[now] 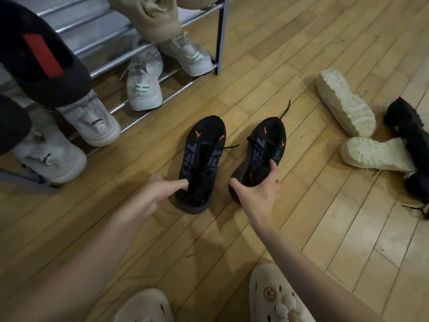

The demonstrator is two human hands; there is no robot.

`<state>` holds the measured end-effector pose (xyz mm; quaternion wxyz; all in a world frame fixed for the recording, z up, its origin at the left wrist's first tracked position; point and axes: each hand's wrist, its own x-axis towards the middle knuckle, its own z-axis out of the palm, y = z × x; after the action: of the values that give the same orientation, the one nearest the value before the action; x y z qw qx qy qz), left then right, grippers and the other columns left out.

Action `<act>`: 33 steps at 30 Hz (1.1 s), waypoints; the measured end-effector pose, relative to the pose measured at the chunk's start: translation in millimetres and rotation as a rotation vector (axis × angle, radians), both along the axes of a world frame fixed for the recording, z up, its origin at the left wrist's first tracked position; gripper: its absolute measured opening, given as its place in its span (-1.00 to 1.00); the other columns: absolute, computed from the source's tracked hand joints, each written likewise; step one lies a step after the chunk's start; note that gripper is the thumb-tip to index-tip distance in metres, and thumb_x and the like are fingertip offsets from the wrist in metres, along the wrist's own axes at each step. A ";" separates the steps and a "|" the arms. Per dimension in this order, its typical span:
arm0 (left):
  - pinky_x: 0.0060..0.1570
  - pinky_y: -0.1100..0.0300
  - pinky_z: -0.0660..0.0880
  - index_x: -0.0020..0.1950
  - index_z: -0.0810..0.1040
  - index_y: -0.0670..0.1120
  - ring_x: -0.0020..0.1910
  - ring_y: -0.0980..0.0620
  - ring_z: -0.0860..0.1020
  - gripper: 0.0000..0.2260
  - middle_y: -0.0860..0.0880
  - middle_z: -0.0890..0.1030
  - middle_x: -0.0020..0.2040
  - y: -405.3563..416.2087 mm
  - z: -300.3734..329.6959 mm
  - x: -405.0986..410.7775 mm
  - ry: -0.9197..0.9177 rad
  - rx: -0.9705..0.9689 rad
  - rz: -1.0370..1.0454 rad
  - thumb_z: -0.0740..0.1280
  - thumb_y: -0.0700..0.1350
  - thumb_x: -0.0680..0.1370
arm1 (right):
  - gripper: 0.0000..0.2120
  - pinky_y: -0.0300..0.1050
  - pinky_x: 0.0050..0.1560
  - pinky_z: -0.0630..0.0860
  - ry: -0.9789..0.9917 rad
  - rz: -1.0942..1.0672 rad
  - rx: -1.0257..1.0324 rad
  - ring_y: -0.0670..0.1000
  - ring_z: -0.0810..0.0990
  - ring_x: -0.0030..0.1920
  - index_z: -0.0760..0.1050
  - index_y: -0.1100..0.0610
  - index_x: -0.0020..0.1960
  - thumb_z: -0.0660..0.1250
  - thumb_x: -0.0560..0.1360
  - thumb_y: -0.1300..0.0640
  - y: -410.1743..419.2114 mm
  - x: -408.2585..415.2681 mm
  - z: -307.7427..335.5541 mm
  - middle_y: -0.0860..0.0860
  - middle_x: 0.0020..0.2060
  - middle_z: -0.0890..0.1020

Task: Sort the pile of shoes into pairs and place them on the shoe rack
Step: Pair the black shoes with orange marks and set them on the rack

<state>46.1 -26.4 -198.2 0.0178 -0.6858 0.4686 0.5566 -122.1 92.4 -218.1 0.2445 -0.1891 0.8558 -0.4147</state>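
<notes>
Two matching black sneakers with orange marks stand side by side on the wood floor, toes pointing away. My left hand (160,191) has its fingers hooked into the heel opening of the left black sneaker (204,159). My right hand (257,187) grips the heel collar of the right black sneaker (264,147), which is tilted slightly. The metal shoe rack (162,80) stands at the upper left. On its lowest shelf sit a white sneaker pair (144,82) and a pale grey sneaker pair (92,122).
Upper rack shelves hold beige shoes (153,17) and dark shoes with a red patch (44,54). At the right lie two cream-soled shoes (346,103) on their sides and black shoes (408,129). My feet in pale clogs (276,296) are at the bottom.
</notes>
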 end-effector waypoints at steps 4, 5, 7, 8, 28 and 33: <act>-0.29 0.15 0.49 0.13 0.40 -0.20 -0.13 -0.06 0.56 -0.63 -0.15 0.56 -0.09 -2.0 20.0 -4.7 0.225 0.149 0.122 0.46 -0.21 0.41 | -0.08 0.10 0.36 0.42 -0.024 -0.048 -0.170 0.02 0.37 0.36 0.12 -0.05 0.49 0.44 0.22 -0.15 -1.8 -11.0 7.5 -0.04 0.34 0.39; -0.28 0.13 0.51 0.13 0.40 -0.20 -0.11 -0.07 0.57 -0.65 -0.17 0.57 -0.05 -3.9 26.3 -4.5 0.278 0.176 0.125 0.45 -0.24 0.43 | -0.11 0.09 0.33 0.45 0.002 -0.034 -0.187 0.00 0.40 0.33 0.16 -0.04 0.46 0.42 0.21 -0.16 -2.8 -14.1 10.3 -0.06 0.31 0.42; -0.20 0.10 0.53 0.08 0.46 -0.20 -0.06 -0.09 0.57 -0.74 -0.19 0.57 0.02 -7.4 38.8 -6.6 0.345 0.198 0.088 0.43 -0.28 0.45 | -0.26 0.05 0.26 0.51 0.053 0.013 -0.205 -0.04 0.45 0.25 0.30 -0.04 0.38 0.42 0.24 -0.12 -5.5 -21.0 18.2 -0.08 0.22 0.48; -0.16 0.10 0.53 0.04 0.48 -0.19 -0.05 -0.09 0.57 -0.80 -0.18 0.57 0.02 -8.2 45.1 -8.5 0.338 0.186 0.051 0.41 -0.28 0.46 | -0.35 0.03 0.22 0.53 0.068 0.037 -0.222 -0.05 0.47 0.21 0.37 -0.05 0.32 0.43 0.26 -0.09 -7.1 -24.1 23.9 -0.09 0.18 0.50; -0.22 0.23 0.62 0.03 0.62 -0.22 -0.07 -0.05 0.68 -0.87 -0.12 0.70 -0.07 -12.1 251.0 18.8 0.486 -0.426 -0.017 0.37 -0.28 0.50 | -0.44 0.04 0.14 0.56 0.350 0.406 -0.579 -0.02 0.54 0.16 0.46 -0.03 0.17 0.45 0.18 -0.04 -71.4 -55.2 213.7 -0.03 0.11 0.56; -0.04 0.08 0.62 0.02 0.62 -0.23 -0.02 -0.11 0.66 -0.88 -0.21 0.69 -0.03 -20.0 286.4 20.6 0.563 -0.539 0.088 0.35 -0.29 0.51 | -0.45 0.03 0.14 0.57 0.350 0.453 -0.649 0.00 0.56 0.14 0.46 -0.03 0.17 0.49 0.20 0.02 -108.9 -60.5 249.2 0.00 0.10 0.56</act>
<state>66.6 -46.4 88.2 -0.3161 -0.5059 0.5547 0.5801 -182.6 -16.5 31.1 0.1083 -0.5066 0.6466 -0.5599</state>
